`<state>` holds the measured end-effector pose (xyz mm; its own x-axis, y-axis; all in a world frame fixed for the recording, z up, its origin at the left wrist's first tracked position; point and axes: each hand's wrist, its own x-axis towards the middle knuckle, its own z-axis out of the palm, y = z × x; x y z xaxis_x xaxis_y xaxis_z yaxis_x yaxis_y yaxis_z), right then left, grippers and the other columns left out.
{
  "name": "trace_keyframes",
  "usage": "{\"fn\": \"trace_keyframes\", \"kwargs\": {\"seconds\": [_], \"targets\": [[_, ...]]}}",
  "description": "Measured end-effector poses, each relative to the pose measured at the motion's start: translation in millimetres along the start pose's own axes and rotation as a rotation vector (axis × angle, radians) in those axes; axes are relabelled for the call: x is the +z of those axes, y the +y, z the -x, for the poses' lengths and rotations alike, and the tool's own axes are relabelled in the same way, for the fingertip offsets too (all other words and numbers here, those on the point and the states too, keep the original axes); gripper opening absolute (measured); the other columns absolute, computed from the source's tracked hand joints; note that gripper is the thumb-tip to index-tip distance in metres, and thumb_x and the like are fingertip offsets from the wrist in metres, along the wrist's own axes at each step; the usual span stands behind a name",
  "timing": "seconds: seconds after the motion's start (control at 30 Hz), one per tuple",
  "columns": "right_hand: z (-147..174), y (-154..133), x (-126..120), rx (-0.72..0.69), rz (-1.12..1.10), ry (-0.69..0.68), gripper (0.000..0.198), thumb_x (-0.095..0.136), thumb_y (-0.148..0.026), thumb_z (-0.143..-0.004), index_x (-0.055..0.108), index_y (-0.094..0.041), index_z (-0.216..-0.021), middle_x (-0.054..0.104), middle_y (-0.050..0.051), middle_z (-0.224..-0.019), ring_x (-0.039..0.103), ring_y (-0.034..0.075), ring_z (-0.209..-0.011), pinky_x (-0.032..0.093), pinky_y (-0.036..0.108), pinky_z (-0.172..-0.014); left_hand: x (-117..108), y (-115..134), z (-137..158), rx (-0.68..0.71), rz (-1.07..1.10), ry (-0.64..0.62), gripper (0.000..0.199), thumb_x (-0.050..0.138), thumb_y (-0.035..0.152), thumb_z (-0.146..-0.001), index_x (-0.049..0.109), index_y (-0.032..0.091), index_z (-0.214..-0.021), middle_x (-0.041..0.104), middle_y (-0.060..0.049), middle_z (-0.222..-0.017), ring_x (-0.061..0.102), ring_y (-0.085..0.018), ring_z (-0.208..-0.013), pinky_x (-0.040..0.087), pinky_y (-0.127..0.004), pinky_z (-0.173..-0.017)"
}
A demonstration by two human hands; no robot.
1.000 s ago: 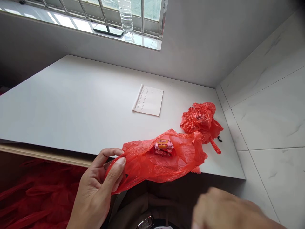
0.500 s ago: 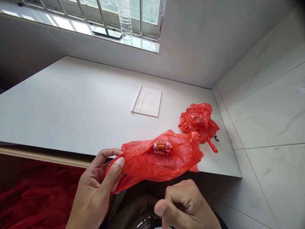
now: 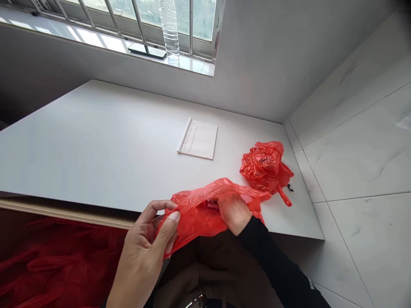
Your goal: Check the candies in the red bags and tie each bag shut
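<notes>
A thin red plastic bag [image 3: 199, 218] lies at the front edge of the white table. My left hand [image 3: 150, 239] pinches the bag's left side between thumb and fingers. Inside the bag's mouth is my right hand [image 3: 234, 211], its fingers blurred and partly covered by the film. Just left of those fingers, a small red wrapped candy [image 3: 212, 204] shows in the opening. Whether the right fingers hold anything is hidden.
A crumpled red plastic bag [image 3: 265, 164] sits at the table's right, near the tiled wall. Behind lies a white notepad [image 3: 201, 139]. A water bottle [image 3: 170, 32] and a phone [image 3: 147, 50] are on the windowsill. More red bags [image 3: 64, 265] fill the space below left.
My right hand has moved from below the table edge up into the bag, covering the pink-and-yellow candy. My left hand has shifted slightly right with the bag's edge.
</notes>
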<state>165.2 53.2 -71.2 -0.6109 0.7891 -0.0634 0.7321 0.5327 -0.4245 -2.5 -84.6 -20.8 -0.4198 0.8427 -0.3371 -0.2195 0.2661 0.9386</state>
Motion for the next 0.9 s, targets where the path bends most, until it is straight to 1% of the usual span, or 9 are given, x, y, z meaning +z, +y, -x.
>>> {"fn": "trace_keyframes", "kwargs": {"seconds": [0.13,0.23,0.3,0.37,0.43,0.47,0.57,0.73,0.9], "targets": [[-1.6,-0.4,4.6,0.034,0.005,-0.017,0.020,0.055,-0.004,-0.088,0.068,-0.015,-0.077,0.071,0.014,-0.086,0.068,0.036,-0.091,0.051,0.045,-0.084,3.2,-4.8,-1.8,-0.002,0.011,-0.022,0.029,0.063,0.052,-0.091,0.055,0.028,-0.105,0.035,0.009,-0.054,0.029,-0.009,-0.052,0.030,-0.018,-0.048],[11.1,-3.5,-7.0,0.077,-0.054,0.005,0.021,0.049,-0.016,-0.099,0.066,-0.014,-0.088,0.070,0.014,-0.087,0.069,0.033,-0.088,0.053,0.045,-0.079,2.6,-2.6,-4.4,-0.013,0.041,0.002,0.031,0.064,0.054,-0.090,0.055,0.027,-0.105,0.034,0.010,-0.054,0.026,-0.009,-0.051,0.029,-0.018,-0.047],[19.5,-3.5,-14.6,0.082,-0.328,-0.025,0.018,0.047,-0.023,-0.103,0.063,-0.017,-0.105,0.071,0.011,-0.098,0.069,0.028,-0.093,0.056,0.039,-0.080,2.3,0.6,-6.3,-0.012,0.055,0.012,0.033,0.065,0.054,-0.089,0.055,0.027,-0.106,0.034,0.010,-0.053,0.026,-0.009,-0.051,0.029,-0.018,-0.047],[24.7,-2.3,-18.9,0.093,-0.792,-0.113,0.018,0.051,-0.029,-0.102,0.059,-0.021,-0.115,0.071,0.007,-0.110,0.069,0.025,-0.102,0.058,0.036,-0.085,2.9,4.0,-7.9,-0.015,0.069,0.018,0.034,0.067,0.054,-0.088,0.055,0.027,-0.107,0.035,0.010,-0.053,0.026,-0.008,-0.051,0.030,-0.017,-0.048],[26.4,-0.7,-19.9,0.145,-1.194,-0.197,0.022,0.059,-0.035,-0.098,0.058,-0.022,-0.117,0.069,0.006,-0.115,0.067,0.026,-0.107,0.058,0.038,-0.088,4.5,6.7,-8.9,-0.019,0.088,0.017,0.035,0.068,0.054,-0.087,0.055,0.027,-0.107,0.035,0.010,-0.053,0.026,-0.008,-0.050,0.030,-0.017,-0.048],[26.2,0.0,-19.6,0.181,-1.295,-0.215,0.024,0.063,-0.037,-0.096,0.058,-0.022,-0.115,0.070,0.006,-0.114,0.068,0.026,-0.105,0.059,0.039,-0.087,5.2,7.7,-9.0,-0.020,0.097,0.016,0.035,0.068,0.054,-0.087,0.055,0.027,-0.106,0.034,0.010,-0.053,0.026,-0.008,-0.050,0.030,-0.016,-0.048],[24.2,1.7,-18.0,0.261,-1.400,-0.196,0.029,0.069,-0.041,-0.093,0.060,-0.021,-0.112,0.070,0.006,-0.112,0.069,0.026,-0.099,0.061,0.039,-0.083,6.3,9.5,-8.2,-0.011,0.108,0.015,0.036,0.069,0.054,-0.086,0.055,0.027,-0.106,0.034,0.010,-0.052,0.027,-0.007,-0.050,0.031,-0.016,-0.047],[24.3,5.0,-18.5,0.290,-1.476,-0.148,0.032,0.067,-0.045,-0.095,0.063,-0.020,-0.114,0.071,0.007,-0.110,0.067,0.027,-0.104,0.061,0.041,-0.083,5.1,12.5,-2.9,-0.012,0.093,0.040,0.034,0.069,0.051,-0.087,0.055,0.030,-0.110,0.033,0.010,-0.053,0.026,-0.008,-0.050,0.032,-0.016,-0.048],[28.5,4.2,-23.1,0.321,-1.609,-0.231,0.028,0.066,-0.040,-0.097,0.061,-0.020,-0.117,0.071,0.007,-0.112,0.066,0.027,-0.109,0.061,0.043,-0.087,6.8,14.9,2.2,0.057,0.058,0.111,0.047,0.069,0.048,-0.088,0.057,0.036,-0.132,0.034,0.008,-0.055,0.032,-0.010,-0.053,0.037,-0.020,-0.052]]}}
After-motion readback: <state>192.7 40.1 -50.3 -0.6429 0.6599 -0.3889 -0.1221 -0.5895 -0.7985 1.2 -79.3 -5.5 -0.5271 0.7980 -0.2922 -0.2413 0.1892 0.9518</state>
